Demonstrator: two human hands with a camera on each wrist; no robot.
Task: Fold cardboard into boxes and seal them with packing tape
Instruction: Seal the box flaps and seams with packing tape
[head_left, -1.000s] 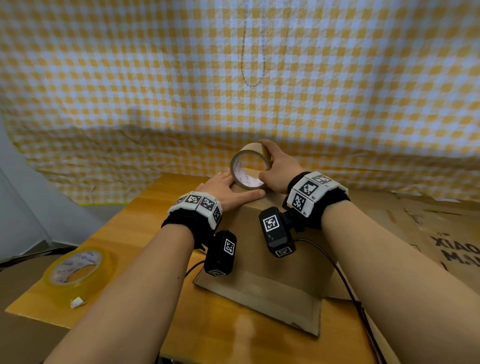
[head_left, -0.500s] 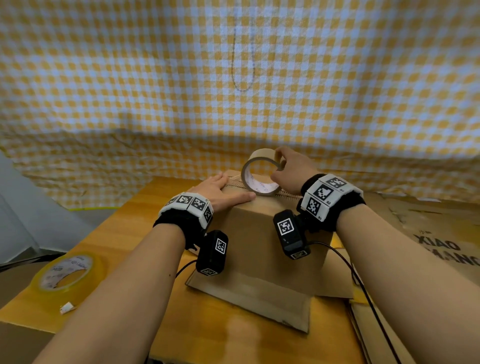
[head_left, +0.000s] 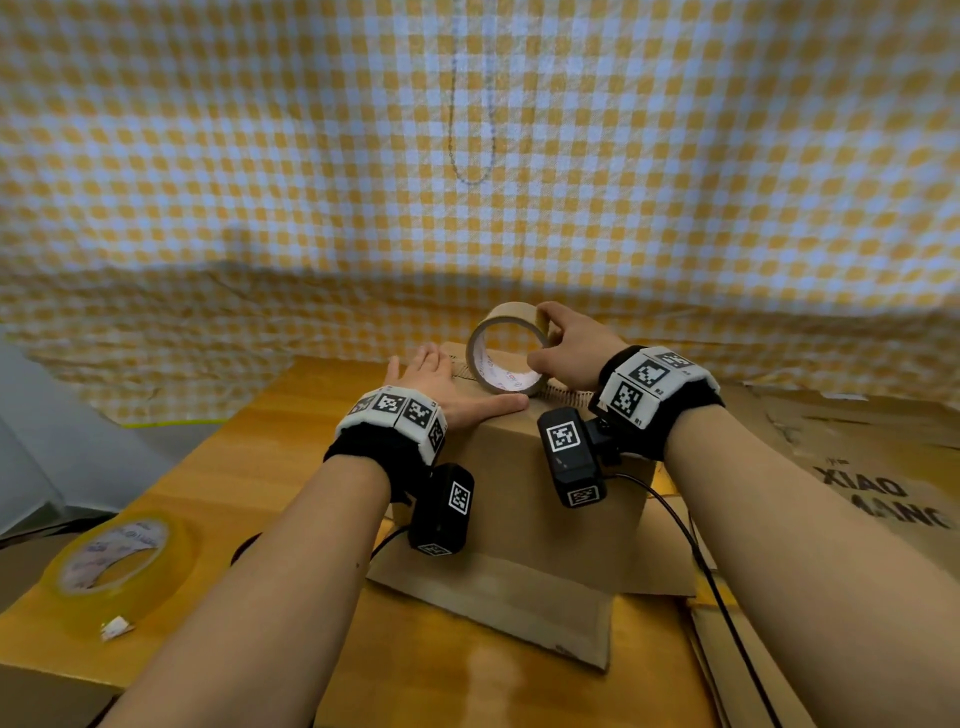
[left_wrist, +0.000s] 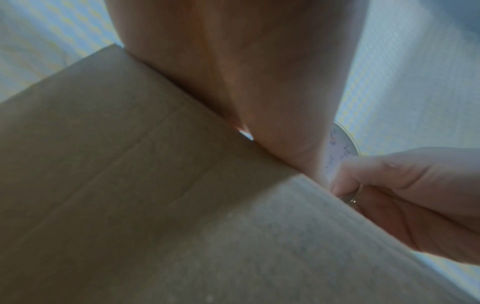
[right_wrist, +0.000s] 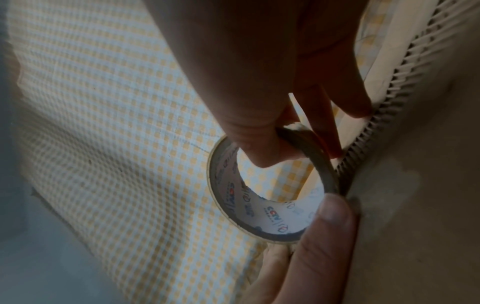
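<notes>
Cardboard box (head_left: 524, 467) under our flat, open left hand (head_left: 441, 379), contents hidden, while our right hand (head_left: 571, 348) pinches the brown tape roll (head_left: 506, 348) on top.

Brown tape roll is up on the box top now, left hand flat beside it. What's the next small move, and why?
Probably draw the tape roll along the seam toward you. The right hand grips it upright on the box top, and the left hand presses flat beside it, seemingly holding things down.

"XIAO" printed on flat cardboard sheet (head_left: 878, 483), "R1" on right wristband (head_left: 655, 385)
</notes>
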